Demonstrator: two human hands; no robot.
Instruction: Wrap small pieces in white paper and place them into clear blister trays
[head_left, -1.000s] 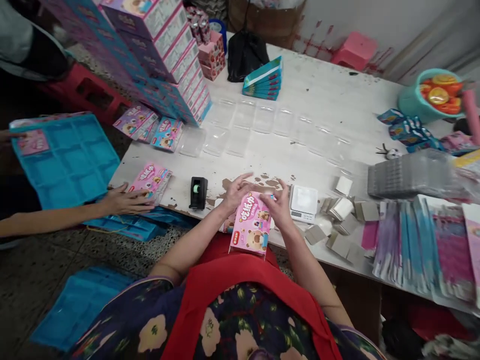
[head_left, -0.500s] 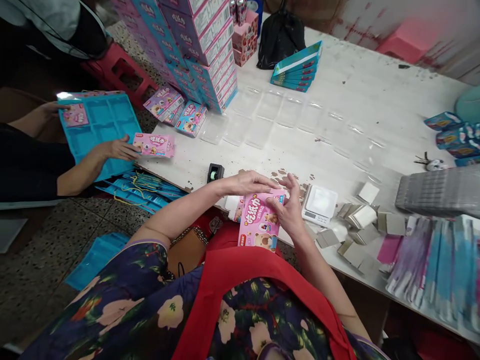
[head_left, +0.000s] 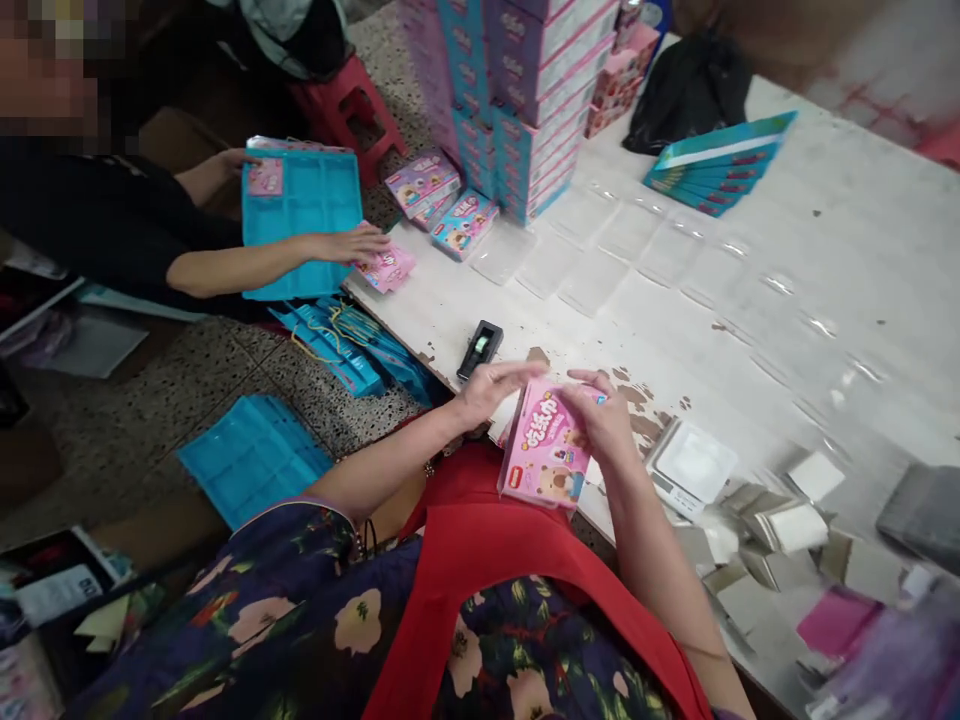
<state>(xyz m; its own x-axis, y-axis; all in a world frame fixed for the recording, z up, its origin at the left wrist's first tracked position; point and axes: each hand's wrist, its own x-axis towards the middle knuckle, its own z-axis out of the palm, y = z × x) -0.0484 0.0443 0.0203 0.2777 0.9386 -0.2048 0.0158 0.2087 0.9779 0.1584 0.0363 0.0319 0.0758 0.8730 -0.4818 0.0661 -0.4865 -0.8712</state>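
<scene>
The person's right hand [head_left: 606,420] has hold of a pink box [head_left: 547,450] by its top right part. The thumb is on the front and the other fingers curl at the far side. The left hand [head_left: 499,390] is at the top left of the box, with its fingers held out almost straight. It is blurry, so I cannot tell if it is touching the box. The pink box leans in front of the red apron [head_left: 480,545], by the near edge of the white worktop [head_left: 855,255].

A black tape holder [head_left: 480,348] sits just beyond the left hand. A white scale [head_left: 691,465] is to the right of the right hand, with little pale boxes [head_left: 787,525] next to it. Farther back, clear plastic trays [head_left: 660,245] lie in 2 rows, and the short row has 3.

On the left, another person has 1 hand [head_left: 364,243] on a small pink pack [head_left: 390,270] at the worktop corner. The other holds a big blue tray [head_left: 322,200].
</scene>
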